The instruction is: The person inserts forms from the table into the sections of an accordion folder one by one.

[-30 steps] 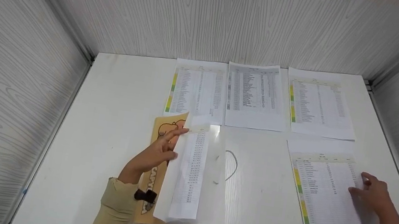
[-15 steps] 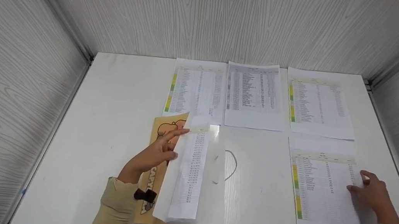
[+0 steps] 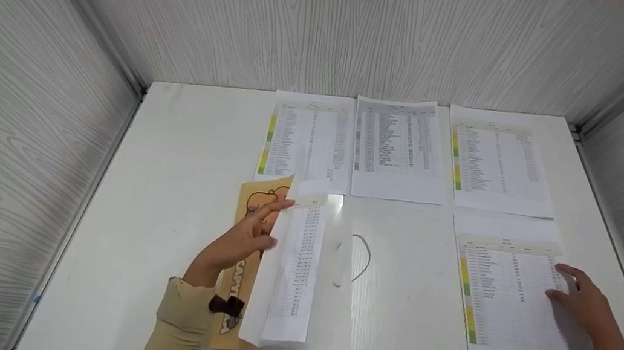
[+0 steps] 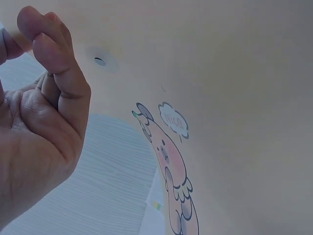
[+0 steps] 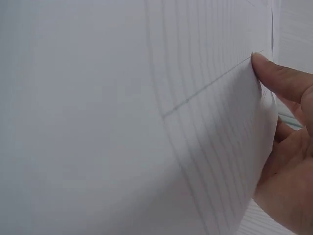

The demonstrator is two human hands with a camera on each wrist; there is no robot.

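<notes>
The left hand [image 3: 241, 244] grips a folder [image 3: 326, 311] at an edge; the right [image 3: 586, 304] pinches a sheet's [image 3: 510, 328] right edge.

Vs approx. 1 s ago, lower R printed sheet [image 3: 510, 325] has rotated a bit on the tabletop [image 3: 387, 332] & sits straighter, its yellow/green L strip less slanted. Btm L corner has gone L & farther from the person, tho a touch back R vs 0.5 s ago. Top edge has crept up, nearer the upper R printed sheet [image 3: 502, 165]. R hand [image 3: 589, 308]: index fingertip has come L, now more directly above the thumb tip in head view.
</notes>
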